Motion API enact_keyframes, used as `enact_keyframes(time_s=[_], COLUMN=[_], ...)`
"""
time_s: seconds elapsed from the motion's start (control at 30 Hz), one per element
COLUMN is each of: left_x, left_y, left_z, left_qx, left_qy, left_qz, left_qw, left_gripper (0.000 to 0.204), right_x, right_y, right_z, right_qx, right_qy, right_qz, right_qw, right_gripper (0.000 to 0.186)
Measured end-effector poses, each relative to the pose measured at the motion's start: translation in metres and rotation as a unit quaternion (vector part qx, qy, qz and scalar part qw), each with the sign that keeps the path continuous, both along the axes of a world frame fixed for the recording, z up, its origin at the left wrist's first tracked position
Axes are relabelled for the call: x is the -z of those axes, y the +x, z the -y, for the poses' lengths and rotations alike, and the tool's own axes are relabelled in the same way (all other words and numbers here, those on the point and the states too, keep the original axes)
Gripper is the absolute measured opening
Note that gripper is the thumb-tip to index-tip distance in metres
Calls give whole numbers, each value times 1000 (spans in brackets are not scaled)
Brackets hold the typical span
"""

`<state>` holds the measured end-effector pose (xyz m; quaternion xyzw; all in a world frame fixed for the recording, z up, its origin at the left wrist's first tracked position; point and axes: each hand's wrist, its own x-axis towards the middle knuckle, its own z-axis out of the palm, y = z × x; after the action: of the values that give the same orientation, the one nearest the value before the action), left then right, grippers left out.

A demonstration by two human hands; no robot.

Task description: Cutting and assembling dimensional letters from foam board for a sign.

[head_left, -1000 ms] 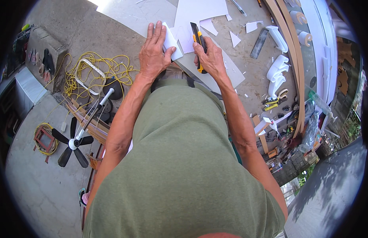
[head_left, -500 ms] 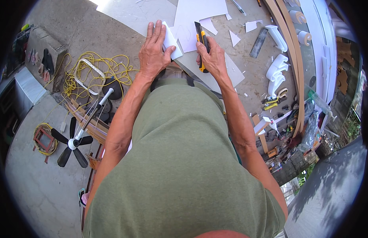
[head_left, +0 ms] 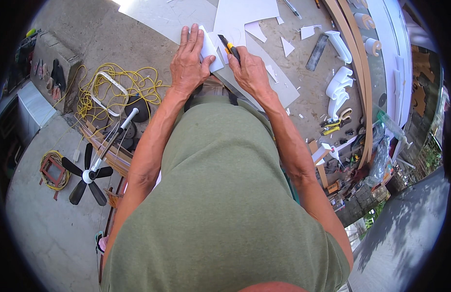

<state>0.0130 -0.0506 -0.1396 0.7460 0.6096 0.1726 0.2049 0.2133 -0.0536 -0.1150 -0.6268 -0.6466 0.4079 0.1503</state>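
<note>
— Concrete floor (head_left: pixel 113 34) all around, scattered with white offcuts (head_left: pixel 286 47), a yellow cable (head_left: pixel 118 82) and a black fan (head_left: pixel 89 173). What do the hands do?

— Left hand (head_left: pixel 189 61) lies flat, fingers spread, pressing a small white piece (head_left: pixel 211 48) onto a grey sheet (head_left: pixel 279 87) on the floor; its grip is released, nothing grasped.

— And the other?

— Right hand (head_left: pixel 249 73) has its grip clenched around a yellow-and-black knife (head_left: pixel 229 47), blade tip touching the white piece just beside the left fingers.

— Anything near?

— White curved mouldings (head_left: pixel 338 90) and pliers (head_left: pixel 335 125) lie well apart, to the right.
</note>
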Motion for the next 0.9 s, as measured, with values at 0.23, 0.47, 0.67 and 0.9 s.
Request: enact_keyframes(time_s=[0.23,0.47,0.67,0.9], left_x=[-4,-6,-5,-3], left_y=[1,2,2,3], left_z=[-1,0,-1,1], left_qx=[-1,-1,-1,-7], left_qy=[-9,-17,-11,-10], left_qz=[-6,-10,-7,5], left_qw=[1000,1000,1000,1000], left_gripper=[78,75,75,75], right_x=[2,6,2,-1], right_y=[-25,-29,-30,-29], right_z=[-11,-10,-14,-16], right_qx=[-51,-57,-61,-49], right_qy=[41,69,49,26], right_qz=[78,85,81,58], right_qw=[995,992,994,997], right_gripper=[26,25,25,25])
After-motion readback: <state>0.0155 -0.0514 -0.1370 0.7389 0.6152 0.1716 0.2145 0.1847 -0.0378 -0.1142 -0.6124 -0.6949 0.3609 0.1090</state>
